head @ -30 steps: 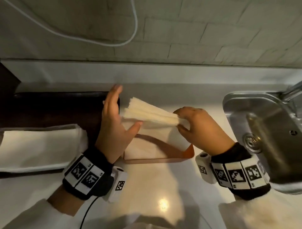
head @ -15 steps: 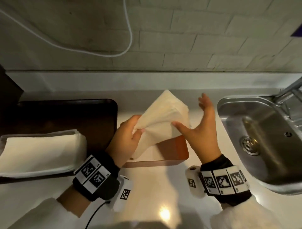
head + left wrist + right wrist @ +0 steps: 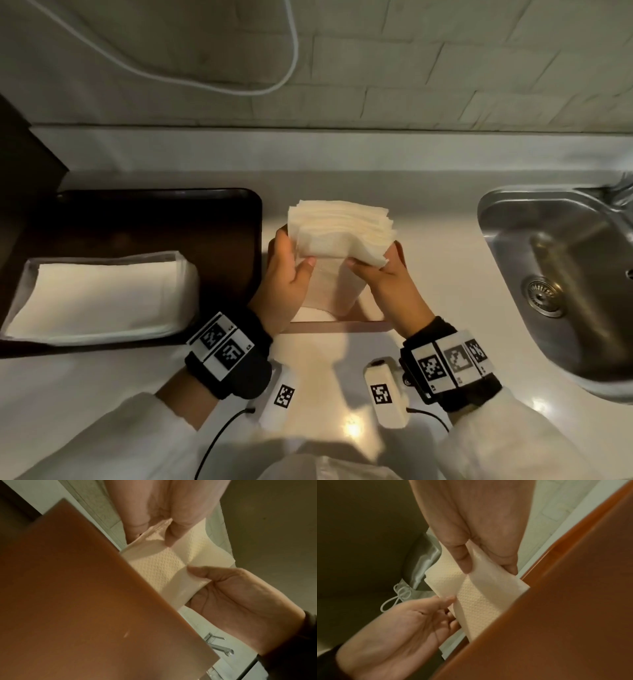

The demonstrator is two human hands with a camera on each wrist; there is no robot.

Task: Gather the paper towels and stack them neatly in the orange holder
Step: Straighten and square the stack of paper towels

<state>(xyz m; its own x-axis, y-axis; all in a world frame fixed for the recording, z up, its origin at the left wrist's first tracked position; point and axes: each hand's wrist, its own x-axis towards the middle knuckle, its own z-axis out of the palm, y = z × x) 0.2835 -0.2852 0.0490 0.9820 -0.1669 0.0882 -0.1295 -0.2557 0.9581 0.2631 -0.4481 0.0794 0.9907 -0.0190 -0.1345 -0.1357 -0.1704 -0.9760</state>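
Head view shows both hands gripping a stack of towels (image 3: 337,229) above the orange holder (image 3: 337,327). Left hand (image 3: 286,279) grips the stack's left edge, thumb on the near face and fingers behind; right hand (image 3: 390,279) grips the right edge the same way. One sheet hangs from the stack down into the holder. Left of the holder lies a dark tray (image 3: 164,222), and on its near part a second pile of towels (image 3: 99,296) in a wrapper. Right of the holder is a steel sink (image 3: 565,284). Beyond the holder a white cable (image 3: 191,80) droops across the tiled wall.
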